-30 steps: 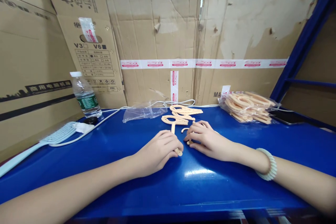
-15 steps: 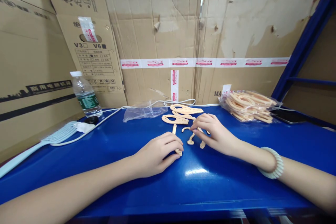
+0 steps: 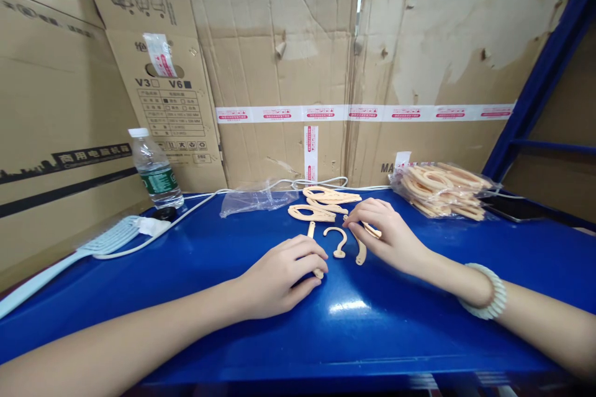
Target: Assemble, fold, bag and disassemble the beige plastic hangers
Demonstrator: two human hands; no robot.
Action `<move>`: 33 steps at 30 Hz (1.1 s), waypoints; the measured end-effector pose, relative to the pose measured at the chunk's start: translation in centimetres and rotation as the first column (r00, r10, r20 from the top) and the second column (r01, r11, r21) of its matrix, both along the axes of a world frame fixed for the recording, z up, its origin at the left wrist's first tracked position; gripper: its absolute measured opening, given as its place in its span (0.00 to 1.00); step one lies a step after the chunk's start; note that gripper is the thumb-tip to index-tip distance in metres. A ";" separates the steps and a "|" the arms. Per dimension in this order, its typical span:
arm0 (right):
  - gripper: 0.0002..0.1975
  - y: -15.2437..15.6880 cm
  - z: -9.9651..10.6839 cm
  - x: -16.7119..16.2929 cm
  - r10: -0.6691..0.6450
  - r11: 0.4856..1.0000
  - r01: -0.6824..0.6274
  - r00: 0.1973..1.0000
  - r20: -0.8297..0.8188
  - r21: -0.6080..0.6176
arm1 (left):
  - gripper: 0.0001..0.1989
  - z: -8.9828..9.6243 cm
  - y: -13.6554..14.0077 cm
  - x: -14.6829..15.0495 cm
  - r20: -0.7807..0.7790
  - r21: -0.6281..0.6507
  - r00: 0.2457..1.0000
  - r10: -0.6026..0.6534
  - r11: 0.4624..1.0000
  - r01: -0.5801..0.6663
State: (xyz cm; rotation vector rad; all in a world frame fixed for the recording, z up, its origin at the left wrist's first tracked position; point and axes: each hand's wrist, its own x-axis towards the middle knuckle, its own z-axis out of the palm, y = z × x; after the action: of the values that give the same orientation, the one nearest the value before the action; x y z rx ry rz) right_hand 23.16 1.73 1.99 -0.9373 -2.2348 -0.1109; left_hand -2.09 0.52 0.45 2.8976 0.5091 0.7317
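My left hand rests on the table, fingers curled over a peach plastic hanger arm, whose two ends stick out past the fingers. My right hand has its fingertips closed at the upper end of a curved hanger arm; the exact grip is partly hidden. Another peach piece shows beneath the right fingers. Between the hands lies a loose hanger hook. Just beyond, several folded peach hangers lie in a loose pile.
A clear bag of peach hanger parts sits at the back right, beside a dark phone. An emptied plastic bag, a white cable, a water bottle and a pale blue hairbrush lie left. Cardboard walls the back.
My right hand has shifted slightly right, uncovering the whole hook and more of the curved hanger arm. My left hand has barely moved. The view has tilted a little.
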 end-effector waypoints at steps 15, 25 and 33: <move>0.10 -0.1 0.3 0.0 -0.020 0.999 0.023 0.997 -0.074 0.037 | 0.07 0.0 -0.1 -0.2 -0.008 0.037 1.000 -0.001 0.999 0.001; 0.11 -0.1 0.7 0.4 -0.041 0.994 0.052 0.992 -0.118 0.092 | 0.08 0.1 -0.2 -0.2 -0.020 0.065 1.000 0.001 0.998 0.001; 0.10 0.0 0.8 0.5 -0.051 0.991 0.070 0.986 -0.162 0.111 | 0.08 0.1 -0.2 -0.2 -0.026 0.069 1.000 0.000 0.998 0.002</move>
State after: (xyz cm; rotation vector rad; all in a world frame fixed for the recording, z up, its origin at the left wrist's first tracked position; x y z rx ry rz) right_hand 23.67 1.69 2.82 -0.9181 -2.0320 -0.1862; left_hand -2.27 0.29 0.55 2.9751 0.4946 0.7264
